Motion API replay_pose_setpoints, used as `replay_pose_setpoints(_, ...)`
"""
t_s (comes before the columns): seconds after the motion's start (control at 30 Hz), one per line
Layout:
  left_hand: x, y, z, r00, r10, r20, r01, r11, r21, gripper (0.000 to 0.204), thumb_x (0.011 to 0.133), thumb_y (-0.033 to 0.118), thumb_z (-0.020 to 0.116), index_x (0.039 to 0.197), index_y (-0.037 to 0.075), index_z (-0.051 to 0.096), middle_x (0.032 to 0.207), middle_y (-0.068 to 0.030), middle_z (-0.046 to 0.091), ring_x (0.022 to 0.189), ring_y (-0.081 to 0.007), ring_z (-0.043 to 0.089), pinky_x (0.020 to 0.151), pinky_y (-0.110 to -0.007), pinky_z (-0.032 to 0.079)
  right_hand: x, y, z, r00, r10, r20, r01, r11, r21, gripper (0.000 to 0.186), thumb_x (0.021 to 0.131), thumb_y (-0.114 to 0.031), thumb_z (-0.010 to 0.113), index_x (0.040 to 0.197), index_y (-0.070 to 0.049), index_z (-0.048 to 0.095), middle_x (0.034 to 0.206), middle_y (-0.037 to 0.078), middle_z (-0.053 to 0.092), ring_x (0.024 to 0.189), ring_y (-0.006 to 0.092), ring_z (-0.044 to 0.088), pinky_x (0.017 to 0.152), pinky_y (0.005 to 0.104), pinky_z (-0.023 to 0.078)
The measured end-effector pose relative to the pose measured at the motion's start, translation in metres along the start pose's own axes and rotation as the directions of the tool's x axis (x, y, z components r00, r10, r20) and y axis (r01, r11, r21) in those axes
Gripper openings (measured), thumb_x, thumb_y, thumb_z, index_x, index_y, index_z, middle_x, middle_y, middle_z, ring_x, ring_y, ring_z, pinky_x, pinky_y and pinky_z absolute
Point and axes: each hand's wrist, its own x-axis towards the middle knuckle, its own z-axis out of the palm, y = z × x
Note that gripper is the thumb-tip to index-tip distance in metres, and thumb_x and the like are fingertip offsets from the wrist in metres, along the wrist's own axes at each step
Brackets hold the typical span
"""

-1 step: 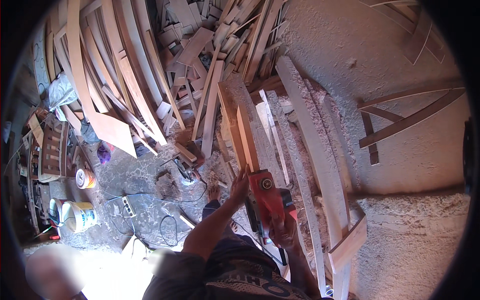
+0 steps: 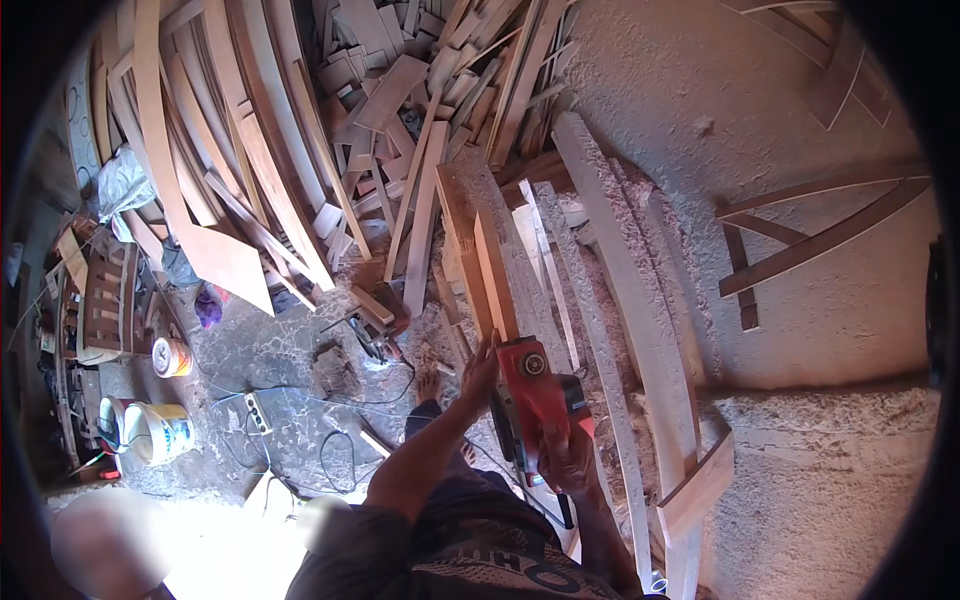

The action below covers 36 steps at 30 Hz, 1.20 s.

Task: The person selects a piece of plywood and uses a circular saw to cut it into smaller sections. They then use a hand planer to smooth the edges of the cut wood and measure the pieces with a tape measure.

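Note:
A red electric hand planer lies over the near end of a light wooden strip. My right hand is wrapped round the planer's rear handle. Just left of the planer's front, my left hand grips the strip close to its near end; part of its fingers is hidden against the wood. Beside the strip runs a brown wooden beam. The planer's sole and the wood beneath it cannot be seen.
Long dusty boards lie to the right. Offcuts heap up at the back, with long planks at the far left. On the floor are cables, a power strip, another power tool and buckets. A blurred person shows lower left.

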Motion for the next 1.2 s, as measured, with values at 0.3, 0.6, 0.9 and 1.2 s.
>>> replay_pose_setpoints(0.3,-0.011,0.022,-0.019,0.998,-0.064,0.024,0.064,0.998,-0.007,0.088,0.073,0.029,0.078,0.147,0.008,0.035,0.14,-0.0223,0.046,0.121,-0.0427,0.05,0.101,-0.049,0.042,0.143,-0.021,0.004,0.929,-0.367,-0.055,0.346,0.911,-0.224,0.05,0.088,0.0,0.059,0.133,-0.014,0.042,0.087,0.023,0.057,0.058,0.0411,0.059,0.044,0.0458,0.046)
replay_pose_setpoints(0.6,-0.002,0.06,-0.039,0.999,-0.01,0.044,0.002,0.987,0.161,0.127,0.059,0.023,0.087,0.156,-0.001,0.007,0.156,-0.0251,0.026,0.143,-0.0377,0.033,0.11,-0.046,0.036,0.336,-0.125,-0.011,0.973,0.228,-0.037,-0.181,0.851,0.493,0.058,0.091,-0.063,0.058,0.111,-0.009,0.062,0.055,-0.002,0.044,0.039,0.0084,0.045,0.035,0.0272,0.037)
replay_pose_setpoints(0.9,-0.002,0.066,-0.049,0.999,-0.027,-0.033,0.031,0.993,0.112,0.123,0.058,0.021,0.089,0.154,-0.001,0.015,0.151,-0.0252,0.033,0.139,-0.0391,0.037,0.107,-0.046,0.039,0.314,-0.121,-0.002,0.976,0.217,-0.003,-0.19,0.86,0.474,0.059,0.09,-0.065,0.059,0.108,-0.009,0.063,0.056,-0.001,0.045,0.04,0.008,0.046,0.035,0.0261,0.038)
replay_pose_setpoints(1.2,-0.003,0.062,-0.045,0.998,-0.062,0.026,0.058,0.989,0.137,0.128,0.056,0.012,0.087,0.155,0.001,0.008,0.154,-0.0259,0.029,0.143,-0.0403,0.032,0.11,-0.044,0.037,0.327,-0.126,-0.005,0.968,0.245,-0.046,-0.195,0.86,0.473,0.056,0.091,-0.063,0.058,0.102,-0.008,0.062,0.055,-0.002,0.046,0.04,0.0085,0.047,0.034,0.0274,0.039)
